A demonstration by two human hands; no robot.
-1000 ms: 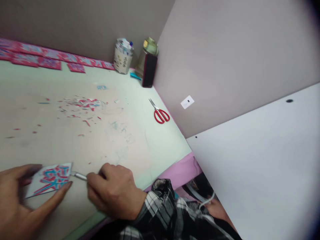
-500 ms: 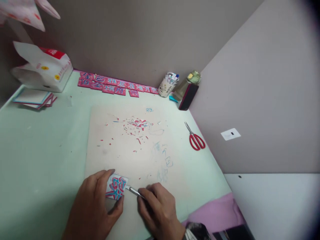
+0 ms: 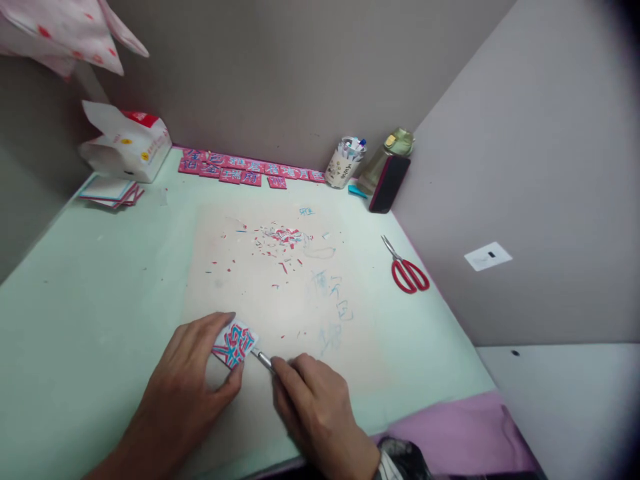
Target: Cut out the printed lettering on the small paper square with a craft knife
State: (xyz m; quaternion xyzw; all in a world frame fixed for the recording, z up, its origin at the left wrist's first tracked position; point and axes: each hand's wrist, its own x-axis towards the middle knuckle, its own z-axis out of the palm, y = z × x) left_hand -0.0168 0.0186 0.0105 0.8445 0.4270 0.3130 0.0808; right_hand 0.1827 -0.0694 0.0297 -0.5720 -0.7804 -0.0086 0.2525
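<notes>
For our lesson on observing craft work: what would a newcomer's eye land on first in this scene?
First, the two hands at the near edge: the left hand pins a small red-and-blue patterned card while the right hand holds a thin metal blade tool to its edge. Beyond lie coloured paper scraps on the beige mat. Red-handled scissors lie at the right.

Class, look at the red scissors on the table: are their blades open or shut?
Shut. The red scissors lie flat on the green table, their blades together forming one point.
</notes>
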